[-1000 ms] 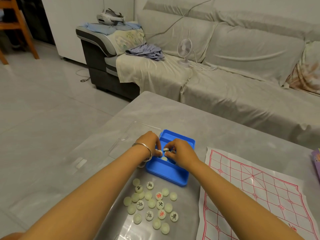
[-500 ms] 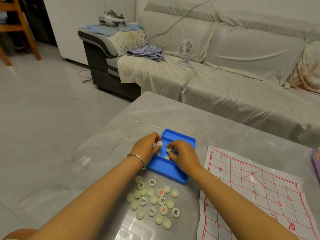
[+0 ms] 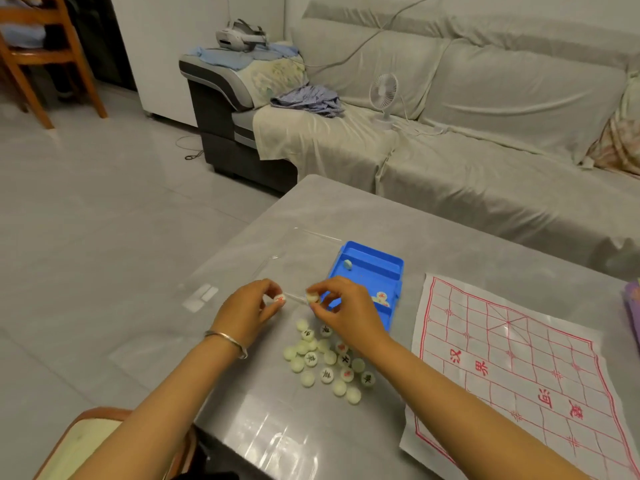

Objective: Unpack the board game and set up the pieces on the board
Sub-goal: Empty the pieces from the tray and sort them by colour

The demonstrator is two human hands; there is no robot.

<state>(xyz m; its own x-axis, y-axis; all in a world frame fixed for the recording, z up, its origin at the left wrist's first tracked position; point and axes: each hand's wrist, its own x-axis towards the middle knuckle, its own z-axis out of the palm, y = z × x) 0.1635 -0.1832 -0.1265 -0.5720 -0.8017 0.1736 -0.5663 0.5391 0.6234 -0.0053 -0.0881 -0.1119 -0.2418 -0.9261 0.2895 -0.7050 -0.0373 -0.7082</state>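
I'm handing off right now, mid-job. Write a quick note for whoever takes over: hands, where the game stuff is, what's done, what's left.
Left hand: pinches a red-marked piece, just left of the blue tray.
Right hand: pinches a pale piece, close beside the left.
Pile of pieces: loose on the table, in front of the tray.
Leftover pieces: a few lie in the tray.
Board sheet: spread flat on the right, nothing on it.
Done: most pieces are out and the sheet is unfolded.
Left: empty the tray, then set every piece on the sheet.
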